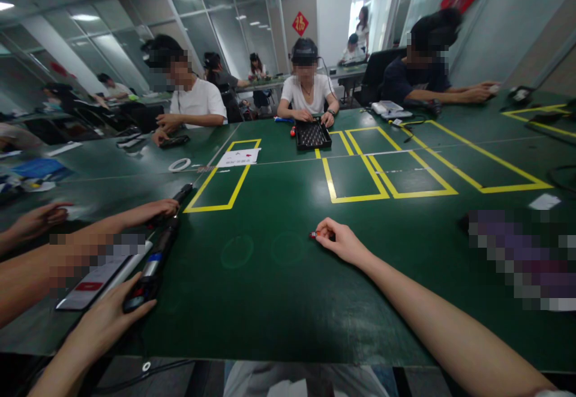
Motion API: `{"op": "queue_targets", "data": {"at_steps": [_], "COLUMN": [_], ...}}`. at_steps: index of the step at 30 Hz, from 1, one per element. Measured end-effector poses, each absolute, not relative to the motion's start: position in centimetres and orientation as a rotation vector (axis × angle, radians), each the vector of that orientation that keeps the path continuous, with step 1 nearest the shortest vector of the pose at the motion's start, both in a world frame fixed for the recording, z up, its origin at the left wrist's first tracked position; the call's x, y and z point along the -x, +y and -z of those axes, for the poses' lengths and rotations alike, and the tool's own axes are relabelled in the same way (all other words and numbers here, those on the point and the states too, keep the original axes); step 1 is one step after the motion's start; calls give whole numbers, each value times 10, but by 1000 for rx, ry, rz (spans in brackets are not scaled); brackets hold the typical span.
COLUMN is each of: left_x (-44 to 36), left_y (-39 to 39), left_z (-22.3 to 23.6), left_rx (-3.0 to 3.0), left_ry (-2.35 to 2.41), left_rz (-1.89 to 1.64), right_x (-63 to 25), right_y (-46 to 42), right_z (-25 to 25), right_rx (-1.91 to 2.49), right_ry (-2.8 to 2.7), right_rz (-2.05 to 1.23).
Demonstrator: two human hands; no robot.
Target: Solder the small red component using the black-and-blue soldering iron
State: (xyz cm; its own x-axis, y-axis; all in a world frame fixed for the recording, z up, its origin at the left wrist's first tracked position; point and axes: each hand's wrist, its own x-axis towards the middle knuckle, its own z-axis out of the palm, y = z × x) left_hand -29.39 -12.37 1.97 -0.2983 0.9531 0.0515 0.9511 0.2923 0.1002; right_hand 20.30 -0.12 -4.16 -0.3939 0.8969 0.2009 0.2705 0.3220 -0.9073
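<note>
My right hand [342, 242] reaches out over the green table [279, 277] and pinches a small red piece [313, 235] that rests on the surface. My left hand [108, 319] lies at the near left edge, its fingers wrapped around the base of a long black electric screwdriver [155, 262]. The tool points away across the table. Its far end lies under a neighbour's hand [155, 208].
Another person's arms [67, 253] lie at the left beside a phone [96, 280]. A black tray [312, 135] sits before the person opposite. Yellow tape rectangles [382, 169] mark the table. A white ring [179, 165], a paper sheet [237, 157] and cables [148, 370] lie around.
</note>
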Motion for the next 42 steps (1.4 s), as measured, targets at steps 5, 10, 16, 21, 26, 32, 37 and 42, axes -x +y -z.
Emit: {"op": "queue_targets", "data": {"at_steps": [5,10,16,21,26,32,37,42], "left_x": [280,246,166,91,32,-7,-18,-18], "left_y": [-113,-98,-69,-48,-31,-20,-17,-18], "left_z": [-17,-10,-10,-18,-19,-12,-6,-4], "left_rx": [-1833,-1897,-2061,-2243,-2367,-2442,-2466,-2502], "left_ry": [2494,2420,2250,2077,1955,1881,1879,1860], "left_rz": [-206,-98,17,26,3,-33,-32,-70], "right_x": [-201,-201,-201,-201,-202,-199,-194,-189], "right_y": [-1,0,1,0,-1,-1,0,3], "right_z": [39,42,45,41,40,41,44,46], "right_rx": [1045,1038,1031,1022,989,1000,1056,1077], "right_ry": [-1865,-1874,-1868,-1862,-1851,-1882,-1985,-2058], "right_rz": [-1054,-1045,-1048,-1077,-1066,-1031,-905,-776]}}
